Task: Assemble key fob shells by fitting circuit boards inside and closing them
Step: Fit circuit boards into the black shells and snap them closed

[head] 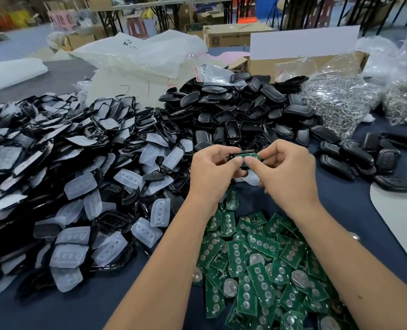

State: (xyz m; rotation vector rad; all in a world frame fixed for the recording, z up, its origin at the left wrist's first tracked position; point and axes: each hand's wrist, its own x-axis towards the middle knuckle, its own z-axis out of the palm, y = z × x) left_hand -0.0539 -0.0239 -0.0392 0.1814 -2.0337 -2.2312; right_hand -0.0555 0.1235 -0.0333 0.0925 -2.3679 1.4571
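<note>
- A warehouse floor with stools, cartons and folding tables lies behind a dark blue work table (pixel 116 298) crowded with parts.
- At nine o'clock of the hands spreads a heap of black front frames with translucent silicone button pads (pixel 78 186); at twelve o'clock rises a pile of black shell halves (pixel 240 108); at six o'clock lies a pile of green circuit boards (pixel 257 263), some carrying coin cells; at two o'clock sit bags of metal rings (pixel 336 103).
- The left hand (pixel 212 172) and right hand (pixel 286 170) meet above the table, thumbs and fingertips pinching one key fob shell (pixel 233 155) with a green circuit board (pixel 251 159) set against it.
- The board appears thin, stiff and light; it is best held by its edges, away from the contact pads, since bending or smearing could harm it.
- The shell looks like glossy hard plastic, light and somewhat slippery; a grip along its long sides probably leaves the cavity free.
- Whether the board is fully seated cannot be told, as the fingers hide the joint.
</note>
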